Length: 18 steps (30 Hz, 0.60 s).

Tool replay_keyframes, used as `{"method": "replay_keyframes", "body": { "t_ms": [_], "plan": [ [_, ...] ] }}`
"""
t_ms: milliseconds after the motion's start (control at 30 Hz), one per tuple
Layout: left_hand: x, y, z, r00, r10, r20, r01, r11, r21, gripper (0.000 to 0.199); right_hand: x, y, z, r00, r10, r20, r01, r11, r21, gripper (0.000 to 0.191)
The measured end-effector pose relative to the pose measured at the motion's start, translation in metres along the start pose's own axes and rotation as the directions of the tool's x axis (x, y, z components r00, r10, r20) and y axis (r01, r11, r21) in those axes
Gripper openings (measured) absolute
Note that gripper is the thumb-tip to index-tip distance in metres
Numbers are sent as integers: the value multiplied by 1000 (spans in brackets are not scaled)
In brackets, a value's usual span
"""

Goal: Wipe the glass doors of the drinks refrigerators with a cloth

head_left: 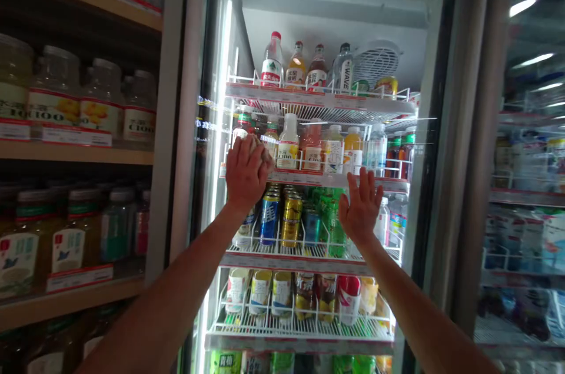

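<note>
Ahead of me is a lit drinks fridge behind a glass door (408, 209), which carries faint reflections. My left hand (248, 171) is raised to the glass in front of the second shelf, its fingers over a crumpled pale cloth (266, 155). Beside that cloth, through the glass, stands a white-capped bottle (288, 142). My right hand (362, 203) is lifted to the door further right, empty, with fingers spread. Green bottles (334, 221) show behind it. Whether its palm touches the glass, I cannot tell.
Wire-railed fridge shelves (318, 97) hold several bottles and cans. On the left, wooden shelves (79, 150) carry rows of bottled drinks. A metal door frame (468, 144) separates this fridge from another glass-fronted cooler (525, 197) on the right.
</note>
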<state>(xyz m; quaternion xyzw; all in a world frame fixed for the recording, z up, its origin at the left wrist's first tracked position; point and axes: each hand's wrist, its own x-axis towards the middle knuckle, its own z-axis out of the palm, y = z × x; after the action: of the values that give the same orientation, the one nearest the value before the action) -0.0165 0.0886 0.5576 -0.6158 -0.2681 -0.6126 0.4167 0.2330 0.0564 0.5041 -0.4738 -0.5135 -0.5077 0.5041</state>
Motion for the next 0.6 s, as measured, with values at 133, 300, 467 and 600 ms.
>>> {"method": "replay_keyframes", "body": {
  "t_ms": [133, 300, 467, 600],
  "plan": [
    [-19, 20, 2, 926, 356, 123, -346, 933, -96, 42, 0, 0, 0, 1000, 4, -11, -4, 1000, 6, 54],
    [-18, -13, -11, 981, 177, 76, -180, 983, 24, 41, -1, 1, -1, 1000, 2, -4, -2, 1000, 11, 52],
    [-21, -21, -19, 999, 49, 20, -50, 997, 56, 42, -1, 2, 1, 1000, 7, -4, -7, 1000, 20, 51],
    [-38, 1, -17, 931, 330, 156, -329, 944, -32, 39, -1, 2, 1, 1000, 5, -6, -5, 1000, 21, 52]
  ]
}}
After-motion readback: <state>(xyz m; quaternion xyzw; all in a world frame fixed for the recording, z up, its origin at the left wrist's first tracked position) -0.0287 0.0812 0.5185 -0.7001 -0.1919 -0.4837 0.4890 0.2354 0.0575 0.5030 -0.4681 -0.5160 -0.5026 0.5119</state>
